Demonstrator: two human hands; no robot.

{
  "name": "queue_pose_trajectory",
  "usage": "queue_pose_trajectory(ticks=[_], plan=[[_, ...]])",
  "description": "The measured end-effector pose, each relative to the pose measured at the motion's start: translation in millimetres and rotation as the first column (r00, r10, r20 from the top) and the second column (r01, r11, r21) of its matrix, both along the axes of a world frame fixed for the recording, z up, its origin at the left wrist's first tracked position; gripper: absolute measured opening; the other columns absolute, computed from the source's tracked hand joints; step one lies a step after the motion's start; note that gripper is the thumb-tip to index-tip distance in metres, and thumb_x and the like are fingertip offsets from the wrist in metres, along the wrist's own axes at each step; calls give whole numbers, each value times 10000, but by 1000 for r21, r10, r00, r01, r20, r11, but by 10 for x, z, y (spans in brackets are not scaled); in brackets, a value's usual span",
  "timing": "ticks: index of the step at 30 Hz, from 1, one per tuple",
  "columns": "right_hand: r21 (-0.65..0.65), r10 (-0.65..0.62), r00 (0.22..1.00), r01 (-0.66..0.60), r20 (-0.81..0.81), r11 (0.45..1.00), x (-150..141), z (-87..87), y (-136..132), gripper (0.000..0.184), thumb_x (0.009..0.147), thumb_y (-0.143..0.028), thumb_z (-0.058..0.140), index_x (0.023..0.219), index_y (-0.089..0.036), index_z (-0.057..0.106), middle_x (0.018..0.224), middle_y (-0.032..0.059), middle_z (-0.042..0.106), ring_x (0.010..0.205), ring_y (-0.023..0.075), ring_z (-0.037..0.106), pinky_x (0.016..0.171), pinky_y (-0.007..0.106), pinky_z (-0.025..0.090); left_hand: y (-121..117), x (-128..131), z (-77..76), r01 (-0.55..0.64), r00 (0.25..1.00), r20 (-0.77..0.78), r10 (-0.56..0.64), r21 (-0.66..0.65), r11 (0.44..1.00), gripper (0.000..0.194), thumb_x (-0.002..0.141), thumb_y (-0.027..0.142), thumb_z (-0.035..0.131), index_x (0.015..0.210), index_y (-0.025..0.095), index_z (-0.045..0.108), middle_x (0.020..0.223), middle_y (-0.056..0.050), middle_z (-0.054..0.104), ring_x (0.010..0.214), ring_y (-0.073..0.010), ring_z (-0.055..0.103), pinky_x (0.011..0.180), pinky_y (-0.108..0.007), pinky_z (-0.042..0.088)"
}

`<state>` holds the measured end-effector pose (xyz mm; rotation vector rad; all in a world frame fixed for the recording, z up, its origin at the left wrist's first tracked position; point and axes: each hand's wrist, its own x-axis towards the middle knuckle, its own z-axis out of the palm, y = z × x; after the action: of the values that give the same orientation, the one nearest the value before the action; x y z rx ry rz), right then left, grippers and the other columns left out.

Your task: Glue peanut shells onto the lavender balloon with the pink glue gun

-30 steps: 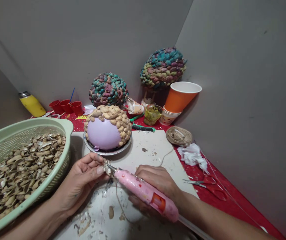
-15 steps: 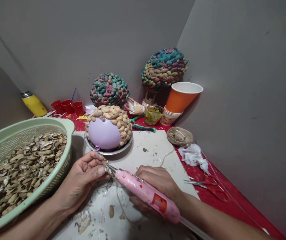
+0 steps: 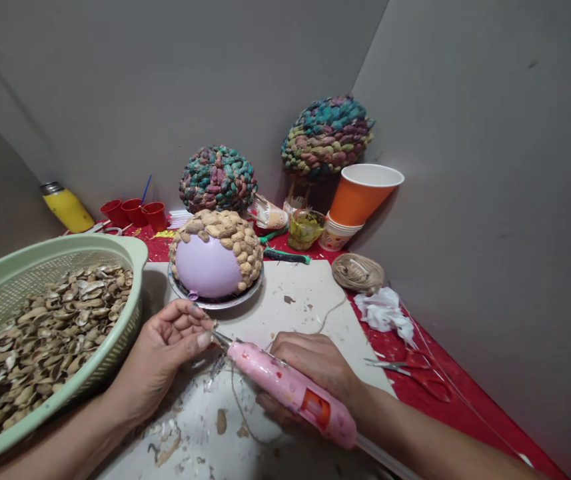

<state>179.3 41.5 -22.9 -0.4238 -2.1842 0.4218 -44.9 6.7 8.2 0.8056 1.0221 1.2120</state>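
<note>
My right hand (image 3: 315, 363) is closed round a pink glue gun (image 3: 275, 377), a clear glue stick (image 3: 380, 460) jutting from its rear. The nozzle points left and meets the fingertips of my left hand (image 3: 170, 347). Those fingers pinch a small brownish piece, mostly hidden and too small to name. A thin strand of twine (image 3: 238, 400) hangs below the nozzle and loops across the board. Just beyond my left hand, a lilac balloon (image 3: 208, 267) partly covered with peanut shells (image 3: 220, 227) rests on a metal plate (image 3: 215, 305).
A green colander (image 3: 140, 267) of peanut shells stands left. Scissors (image 3: 415, 373), crumpled white plastic (image 3: 385, 313) and a twine ball (image 3: 358, 272) lie right. Behind are two coloured shell-covered forms (image 3: 218, 180), red cups (image 3: 132, 213), an orange cup (image 3: 360, 197) and a yellow bottle (image 3: 68, 210).
The glue gun has shifted very slightly left, its nozzle still at my left fingertips. My left hand keeps its pinch; the rest looks the same.
</note>
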Motion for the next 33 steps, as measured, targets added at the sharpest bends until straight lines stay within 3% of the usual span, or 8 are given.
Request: queue_pose_trajectory(ticks=[33], plan=[[29, -73, 997, 72, 40, 997, 9, -4, -15, 283, 869, -285, 557, 661, -230, 373, 548, -46, 405, 476, 116, 378, 455, 251, 262, -10, -14, -42, 33, 999, -22, -33, 15, 999, 286, 711, 210, 812, 888, 183, 590, 849, -7, 682, 749, -106, 617, 715, -217, 507]])
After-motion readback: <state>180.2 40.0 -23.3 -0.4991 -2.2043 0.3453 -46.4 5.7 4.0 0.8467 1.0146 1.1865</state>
